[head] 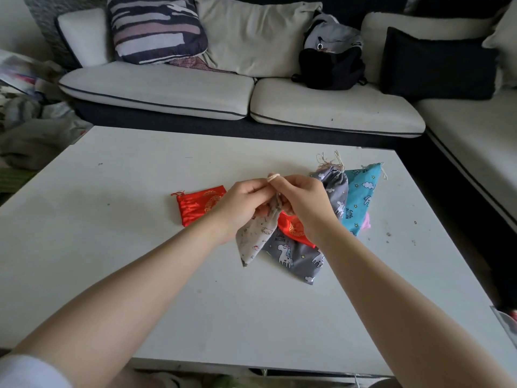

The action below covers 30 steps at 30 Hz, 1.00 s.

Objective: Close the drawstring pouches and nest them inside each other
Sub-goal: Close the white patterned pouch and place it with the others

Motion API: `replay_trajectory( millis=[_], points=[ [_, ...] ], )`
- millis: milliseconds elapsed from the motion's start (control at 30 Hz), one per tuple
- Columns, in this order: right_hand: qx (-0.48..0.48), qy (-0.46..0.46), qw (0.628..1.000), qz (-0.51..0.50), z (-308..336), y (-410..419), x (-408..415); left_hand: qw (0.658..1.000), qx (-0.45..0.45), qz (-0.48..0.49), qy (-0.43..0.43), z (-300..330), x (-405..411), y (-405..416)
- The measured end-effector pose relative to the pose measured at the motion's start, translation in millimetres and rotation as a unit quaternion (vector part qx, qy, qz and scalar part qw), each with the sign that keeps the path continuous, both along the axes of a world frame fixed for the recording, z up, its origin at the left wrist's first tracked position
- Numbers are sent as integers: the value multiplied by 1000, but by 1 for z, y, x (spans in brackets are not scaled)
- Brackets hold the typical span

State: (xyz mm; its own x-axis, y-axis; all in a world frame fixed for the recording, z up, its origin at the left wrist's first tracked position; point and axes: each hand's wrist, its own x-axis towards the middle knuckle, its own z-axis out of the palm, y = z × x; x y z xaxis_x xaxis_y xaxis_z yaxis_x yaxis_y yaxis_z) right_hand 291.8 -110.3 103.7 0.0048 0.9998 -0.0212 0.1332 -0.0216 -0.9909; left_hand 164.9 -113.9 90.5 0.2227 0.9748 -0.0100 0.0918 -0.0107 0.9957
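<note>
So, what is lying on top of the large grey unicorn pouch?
A red pouch lies on the grey unicorn pouch, partly hidden under the right hand. The held white pouch overlaps its left edge.

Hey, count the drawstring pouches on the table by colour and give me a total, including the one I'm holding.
Red pouches: 2
Grey unicorn pouches: 2
Blue pouch: 1
White patterned pouch, held in both hands: 1
Total: 6
A bit of pink cloth shows under the blue one; I cannot tell if it is a pouch.
</note>
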Motion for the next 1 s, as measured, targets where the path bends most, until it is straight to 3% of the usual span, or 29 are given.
replay_trajectory(
  millis=[133,233,267,333,400,433,600,700,800,900,1000],
  points=[
    [-10,23,998,51,4,-3,0,995,-62,-73,-9,9,-8,3],
    [-55,147,983,95,5,1,6,996,-91,-4,0,9,-18,8],
    [-64,174,978,99,7,4,9,995,-92,20,29,7,-20,9],
    [-55,166,978,117,11,7,10,983,-59,10,175,5,-21,6],
    [-27,122,981,148,17,7,6,933,-5,-46,357,7,-13,0],
    [-14,102,982,161,21,6,2,911,21,-63,408,8,-9,-3],
    [15,57,986,154,34,7,-12,861,115,-99,485,19,1,-9],
    [6,-16,990,140,29,11,-14,894,112,-88,424,22,2,-10],
    [36,-182,975,120,21,13,-5,971,-11,-59,230,18,-2,-7],
    [110,-321,931,131,16,9,3,986,-83,-66,125,13,-10,-2],
    [172,-340,913,147,17,5,5,991,-90,-40,91,9,-13,1]
  ],
)
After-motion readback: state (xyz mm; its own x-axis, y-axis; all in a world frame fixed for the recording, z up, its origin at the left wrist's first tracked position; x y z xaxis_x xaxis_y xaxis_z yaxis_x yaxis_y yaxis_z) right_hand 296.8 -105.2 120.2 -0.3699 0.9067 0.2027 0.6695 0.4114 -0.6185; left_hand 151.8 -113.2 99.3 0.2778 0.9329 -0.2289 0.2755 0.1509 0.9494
